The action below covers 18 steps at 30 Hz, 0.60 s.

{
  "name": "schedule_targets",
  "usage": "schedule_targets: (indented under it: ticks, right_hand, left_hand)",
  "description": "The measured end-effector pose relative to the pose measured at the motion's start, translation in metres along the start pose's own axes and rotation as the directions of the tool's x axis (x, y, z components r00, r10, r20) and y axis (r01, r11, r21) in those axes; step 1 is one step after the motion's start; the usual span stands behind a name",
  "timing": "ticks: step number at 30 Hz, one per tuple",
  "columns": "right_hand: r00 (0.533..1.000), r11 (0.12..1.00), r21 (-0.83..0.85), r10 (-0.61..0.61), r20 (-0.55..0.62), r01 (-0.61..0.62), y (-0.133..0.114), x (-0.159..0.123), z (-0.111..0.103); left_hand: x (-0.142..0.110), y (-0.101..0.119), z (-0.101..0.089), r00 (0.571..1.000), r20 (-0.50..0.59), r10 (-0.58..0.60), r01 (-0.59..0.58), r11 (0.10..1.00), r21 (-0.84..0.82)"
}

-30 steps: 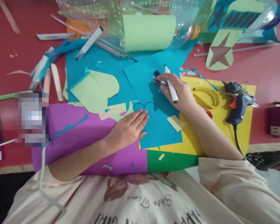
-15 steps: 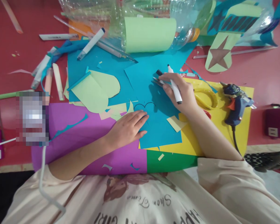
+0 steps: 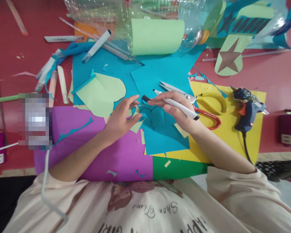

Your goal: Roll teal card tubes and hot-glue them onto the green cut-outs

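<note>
My right hand point(image 3: 178, 108) is closed around a white marker point(image 3: 181, 107), its dark tip bared and pointing up-left. A black cap point(image 3: 145, 98) sits at the fingertips of that hand. Just left of the cap, my left hand point(image 3: 123, 117) is raised with thumb and fingers apart, holding nothing. Below both hands lies a blue paper sheet point(image 3: 168, 140) bearing a black curved line like the top of a heart. Scissors point(image 3: 190, 98) with yellow and red handles lie partly behind my right hand. A pale green heart-shaped cutout point(image 3: 102, 94) rests to the left.
A hot glue gun point(image 3: 243, 115) lies on yellow paper point(image 3: 252, 142) at right. Clear plastic bottles, one wrapped in green paper point(image 3: 157, 36), lie along the back. Several markers are scattered at left, near a blurred-out device point(image 3: 36, 121) with a cable. Purple paper point(image 3: 87, 152) covers the front left.
My right hand has come down and left with the marker and cap, leaving more of the scissors visible. My left hand has lifted off the blue sheet and shifted up-left, its fingers spreading.
</note>
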State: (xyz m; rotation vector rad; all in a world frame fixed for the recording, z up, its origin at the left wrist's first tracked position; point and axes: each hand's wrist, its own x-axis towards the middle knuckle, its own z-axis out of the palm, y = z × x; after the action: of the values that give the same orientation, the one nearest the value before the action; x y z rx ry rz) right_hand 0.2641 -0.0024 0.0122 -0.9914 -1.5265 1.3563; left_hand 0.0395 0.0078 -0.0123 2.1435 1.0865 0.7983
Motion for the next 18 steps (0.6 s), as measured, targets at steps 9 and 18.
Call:
schedule_targets:
  ticks: [9, 18]
  right_hand:
    - [0.991, 0.957, 0.263, 0.102, 0.088, -0.122, 0.011, -0.004, 0.013]
    - [0.967, 0.921, 0.337, 0.240, -0.091, -0.197, 0.006, 0.008, 0.008]
  left_hand:
    - [0.004, 0.002, 0.002, 0.992, -0.060, -0.109, 0.094, 0.973, -0.211]
    - [0.006, 0.002, 0.000, 0.954, -0.065, -0.294, 0.233, 0.859, -0.456]
